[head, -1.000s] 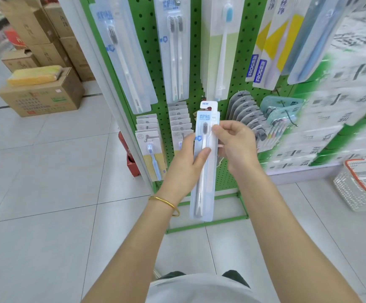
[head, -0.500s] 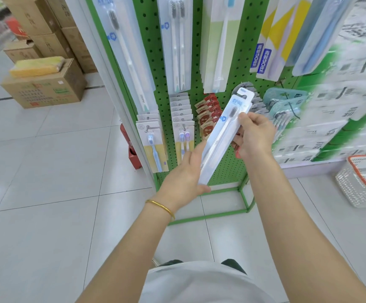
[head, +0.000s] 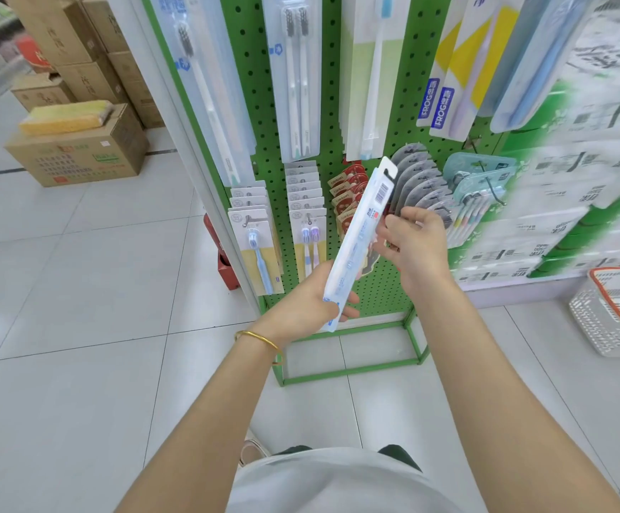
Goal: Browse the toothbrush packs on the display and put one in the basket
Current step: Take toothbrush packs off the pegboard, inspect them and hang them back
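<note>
A person stands before a green pegboard display that fills the upper middle of the frame, hung with rows of toothbrush packs. At the centre of the frame the left hand grips the lower end of a long, pale toothbrush pack, with the fingers curled round it from behind and the fingertips showing at its right edge. The pack tilts with its hang-tab end toward the upper right, and its barcode side faces the camera. It is held in the air in front of the lower rows of the display.

The right hand is just right of the pack's middle, with its fingers loosely bent and slightly spread. Its fingertips reach the pack's right edge, but I cannot tell whether they pinch it or only lie beside it.

A gold bracelet sits on the left wrist. The white basket with an orange rim stands on the tiled floor at the right edge of the frame, well apart from both hands. Cardboard boxes are stacked at the upper left.
</note>
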